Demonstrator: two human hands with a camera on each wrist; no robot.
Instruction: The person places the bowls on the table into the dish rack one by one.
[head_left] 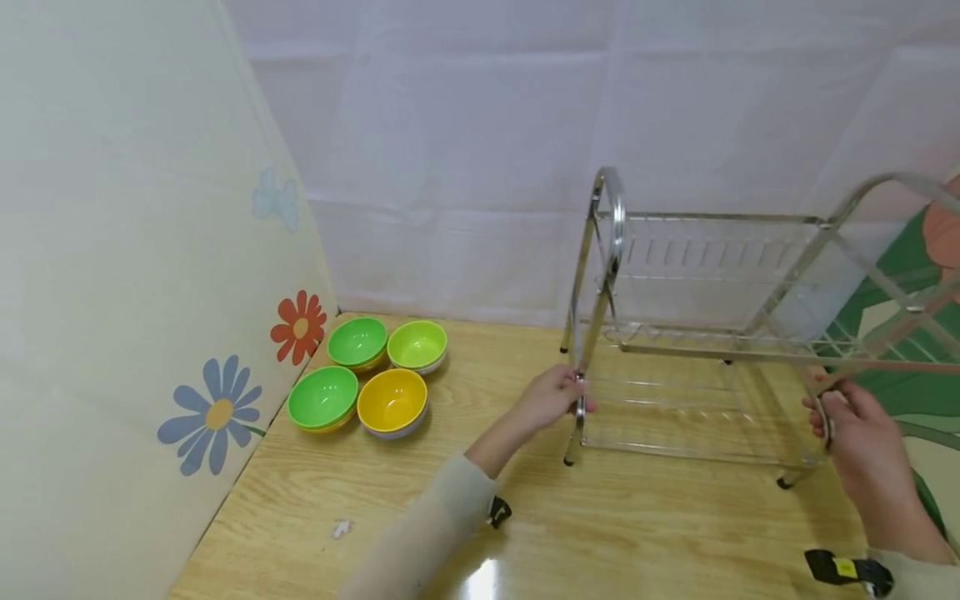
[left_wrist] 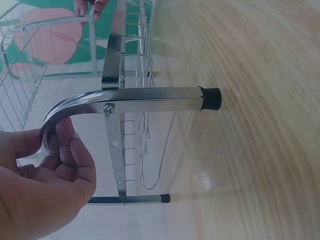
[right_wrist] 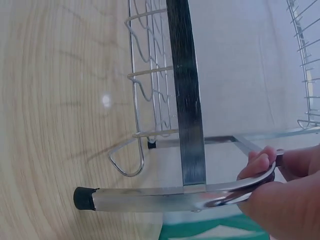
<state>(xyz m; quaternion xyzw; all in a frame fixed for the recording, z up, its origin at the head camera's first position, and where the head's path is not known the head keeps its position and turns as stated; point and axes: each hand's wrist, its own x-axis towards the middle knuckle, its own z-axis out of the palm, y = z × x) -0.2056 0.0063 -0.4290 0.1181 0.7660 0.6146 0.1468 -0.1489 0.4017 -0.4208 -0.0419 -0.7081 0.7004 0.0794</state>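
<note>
A two-tier metal dish rack (head_left: pixel 678 354) stands at the right of the table, its black-capped feet at or close to the tabletop. My left hand (head_left: pixel 551 396) grips the curved tube of its left end frame; in the left wrist view the fingers of that hand (left_wrist: pixel 55 175) curl round the bend above a foot. On the other side my right hand (head_left: pixel 862 433) holds the right end frame low down. The right wrist view shows thumb and fingers of this hand (right_wrist: pixel 287 182) pinching the bent tube.
Stacked bowls stand at the table's back left corner: two topped by green bowls (head_left: pixel 324 398), one by a lime bowl (head_left: pixel 417 344), one by a yellow bowl (head_left: pixel 393 402). A white cloth (head_left: pixel 465 167) hangs behind. A flower-decorated panel (head_left: pixel 150 250) borders the left side.
</note>
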